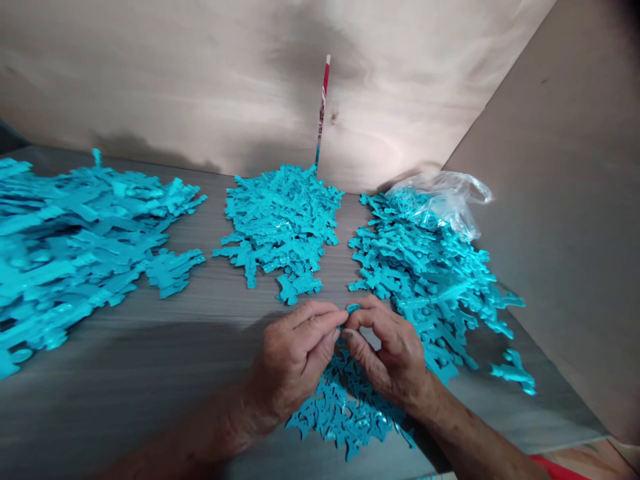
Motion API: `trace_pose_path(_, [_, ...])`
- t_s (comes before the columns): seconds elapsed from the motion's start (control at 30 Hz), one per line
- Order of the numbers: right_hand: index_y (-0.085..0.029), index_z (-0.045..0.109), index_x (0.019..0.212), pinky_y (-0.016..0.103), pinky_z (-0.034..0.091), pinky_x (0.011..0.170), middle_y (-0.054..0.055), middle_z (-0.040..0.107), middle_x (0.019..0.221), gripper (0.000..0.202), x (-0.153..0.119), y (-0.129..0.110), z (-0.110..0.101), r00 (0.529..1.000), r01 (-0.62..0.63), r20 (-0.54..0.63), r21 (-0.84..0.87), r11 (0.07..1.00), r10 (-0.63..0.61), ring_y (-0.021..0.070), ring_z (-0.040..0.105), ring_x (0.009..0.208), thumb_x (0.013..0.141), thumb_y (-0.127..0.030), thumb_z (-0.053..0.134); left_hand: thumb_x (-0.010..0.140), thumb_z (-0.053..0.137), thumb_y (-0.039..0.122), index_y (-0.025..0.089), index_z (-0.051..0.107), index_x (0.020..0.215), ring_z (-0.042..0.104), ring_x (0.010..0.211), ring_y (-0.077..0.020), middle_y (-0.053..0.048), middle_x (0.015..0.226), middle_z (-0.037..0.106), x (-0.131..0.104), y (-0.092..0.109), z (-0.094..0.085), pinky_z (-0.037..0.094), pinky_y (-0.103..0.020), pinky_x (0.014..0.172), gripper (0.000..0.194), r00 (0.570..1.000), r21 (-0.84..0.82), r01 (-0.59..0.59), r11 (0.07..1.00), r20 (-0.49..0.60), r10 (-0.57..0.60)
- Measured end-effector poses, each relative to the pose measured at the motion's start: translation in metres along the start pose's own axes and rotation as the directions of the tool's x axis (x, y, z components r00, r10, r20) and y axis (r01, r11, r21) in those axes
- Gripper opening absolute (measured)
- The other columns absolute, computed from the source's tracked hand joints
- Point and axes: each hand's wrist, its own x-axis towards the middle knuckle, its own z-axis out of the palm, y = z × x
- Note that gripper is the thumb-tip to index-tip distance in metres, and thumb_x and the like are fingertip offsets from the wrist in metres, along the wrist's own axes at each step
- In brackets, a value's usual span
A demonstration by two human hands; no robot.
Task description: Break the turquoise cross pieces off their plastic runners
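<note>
My left hand and my right hand meet at the middle of the table, fingertips pinched together. Between them is a small turquoise plastic piece, mostly covered by the fingers, so its full shape is hidden. Under the hands lies a spread of small, pointed turquoise pieces. Just beyond them is a heap of flat turquoise plastic pieces, with a loose piece at its near edge.
A large pile of longer turquoise pieces covers the left side. Another pile stands at right, a clear plastic bag on top. A thin red-and-white stick rises before the wooden back panel. A side panel borders the right.
</note>
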Motion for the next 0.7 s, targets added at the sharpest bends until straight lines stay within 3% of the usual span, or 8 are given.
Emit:
trace_pose_path(0.1, [-0.022,0.055,0.089,0.026,0.049,0.068,-0.001,0.060,0.074,0.009,0.002,0.000,0.000,0.998,-0.065,-0.001,0.086,0.994,0.065,0.0140,0.057,0.070,0.093,-0.014,0.053,0.085,0.059,0.006,0.018,0.072,0.095,0.072,0.080,-0.0138,-0.005,0.089,0.075,0.001,0.000,0.001,0.059,-0.021,0.072,0.021,0.991,-0.068,0.134,0.989,0.020,-0.133])
trace_pose_path(0.27, [-0.021,0.059,0.090,0.026,0.047,0.066,0.000,0.061,0.075,0.006,0.004,0.005,-0.002,0.987,-0.150,0.080,0.162,0.975,0.138,0.0147,0.059,0.072,0.093,-0.018,0.056,0.081,0.062,0.011,0.020,0.075,0.094,0.073,0.078,-0.0179,-0.004,0.089,0.076,-0.007,-0.011,0.009,0.061,-0.027,0.068,0.020,0.930,-0.247,0.362,0.899,0.035,-0.365])
trace_pose_path(0.5, [-0.020,0.058,0.090,0.026,0.042,0.067,-0.001,0.057,0.075,0.008,0.002,0.007,-0.005,0.981,-0.169,0.126,0.207,0.964,0.145,0.0132,0.053,0.071,0.094,-0.015,0.053,0.082,0.064,0.018,0.021,0.076,0.099,0.073,0.081,-0.0186,-0.005,0.095,0.076,-0.009,-0.010,0.007,0.060,-0.024,0.062,0.021,0.864,-0.287,0.504,0.815,0.137,-0.485])
trace_pose_path(0.6, [-0.020,0.057,0.086,0.026,0.041,0.068,-0.002,0.056,0.074,0.009,0.003,0.006,-0.007,0.964,-0.248,0.152,0.236,0.940,0.216,0.0123,0.053,0.071,0.093,-0.016,0.055,0.084,0.060,0.020,0.019,0.076,0.096,0.073,0.079,-0.0178,-0.005,0.092,0.076,-0.004,-0.003,0.004,0.060,-0.026,0.067,0.021,0.823,-0.277,0.568,0.775,0.183,-0.538])
trace_pose_path(0.7, [-0.020,0.057,0.083,0.025,0.040,0.068,-0.003,0.056,0.073,0.010,0.004,0.005,-0.008,0.944,-0.318,0.177,0.271,0.908,0.278,0.0115,0.053,0.070,0.092,-0.016,0.056,0.083,0.059,0.020,0.018,0.076,0.094,0.072,0.079,-0.0180,-0.005,0.091,0.077,0.000,0.000,0.002,0.060,-0.027,0.071,0.020,0.813,-0.273,0.582,0.766,0.202,-0.546])
